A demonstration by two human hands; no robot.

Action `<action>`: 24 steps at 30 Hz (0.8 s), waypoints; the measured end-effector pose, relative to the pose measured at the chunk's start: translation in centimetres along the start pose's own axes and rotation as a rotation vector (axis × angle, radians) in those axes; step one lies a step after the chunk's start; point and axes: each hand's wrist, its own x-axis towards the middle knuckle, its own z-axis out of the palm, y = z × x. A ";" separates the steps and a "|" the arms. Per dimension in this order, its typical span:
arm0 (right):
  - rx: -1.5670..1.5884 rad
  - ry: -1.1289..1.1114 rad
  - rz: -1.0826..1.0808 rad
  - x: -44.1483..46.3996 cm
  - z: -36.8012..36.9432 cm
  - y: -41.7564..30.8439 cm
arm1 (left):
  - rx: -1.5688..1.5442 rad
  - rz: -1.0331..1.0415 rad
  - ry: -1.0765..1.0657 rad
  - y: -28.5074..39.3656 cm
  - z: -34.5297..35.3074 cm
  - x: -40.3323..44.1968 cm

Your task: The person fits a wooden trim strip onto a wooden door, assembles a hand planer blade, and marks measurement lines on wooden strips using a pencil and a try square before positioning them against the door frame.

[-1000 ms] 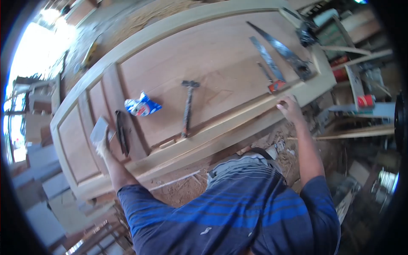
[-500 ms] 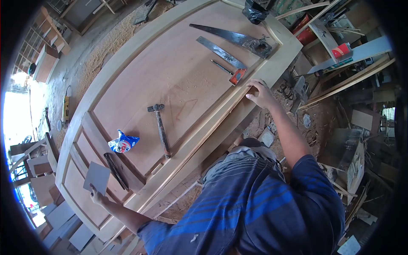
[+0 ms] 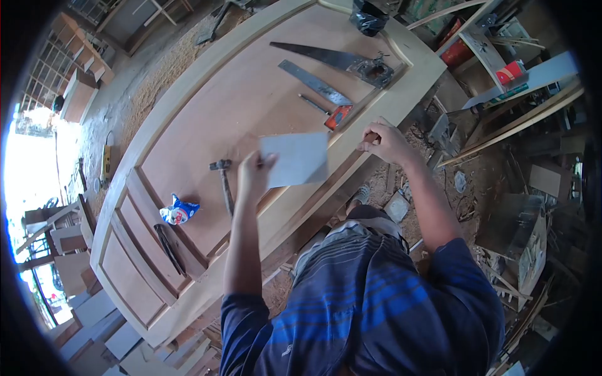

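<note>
My left hand point(image 3: 256, 174) is closed on one end of a flat grey rectangular sheet point(image 3: 295, 158), held over the near edge of a large arched wooden panel point(image 3: 207, 128). Whether the sheet is sandpaper or thin board, I cannot tell. My right hand point(image 3: 385, 144) has its fingers curled together by the panel's near edge; what they hold, if anything, is hidden. Beyond it on the panel lie a try square point(image 3: 316, 84) with a red stock, a dark pencil-like tool point(image 3: 312, 102) and a handsaw point(image 3: 332, 57). Partly behind my left forearm is a hammer point(image 3: 224, 178).
A blue-and-white packet point(image 3: 180, 210) and a dark, narrow tool point(image 3: 169, 250) rest at the panel's left part. A black plastic bag point(image 3: 369, 17) sits on the far corner. Wood offcuts and a shelf with a red box point(image 3: 510, 72) stand to the right. Sawdust point(image 3: 166, 75) covers floor beyond.
My left hand has swung from the panel's left end to its middle, carrying the grey sheet beside my right hand. My right hand's fingers have curled in more.
</note>
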 end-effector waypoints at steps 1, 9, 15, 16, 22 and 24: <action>0.001 0.010 -0.005 0.0 -0.2 0.7 | -0.098 0.034 -0.069 1.7 3.2 1.3; 0.090 0.007 -0.025 2.1 3.0 8.3 | 0.368 0.335 0.021 5.9 15.1 3.4; 0.167 -0.043 0.043 2.8 3.2 8.1 | 0.367 0.060 -0.091 2.1 5.2 -10.2; 0.158 -0.034 0.021 2.9 3.4 8.6 | 0.441 0.066 -0.042 -0.5 3.4 -13.6; 0.129 0.034 -0.045 2.6 3.6 8.6 | 0.667 -0.291 -0.014 -12.7 -3.7 -27.2; 0.129 0.023 -0.039 2.7 3.7 8.7 | 0.713 -0.195 0.056 -14.0 -3.8 -27.6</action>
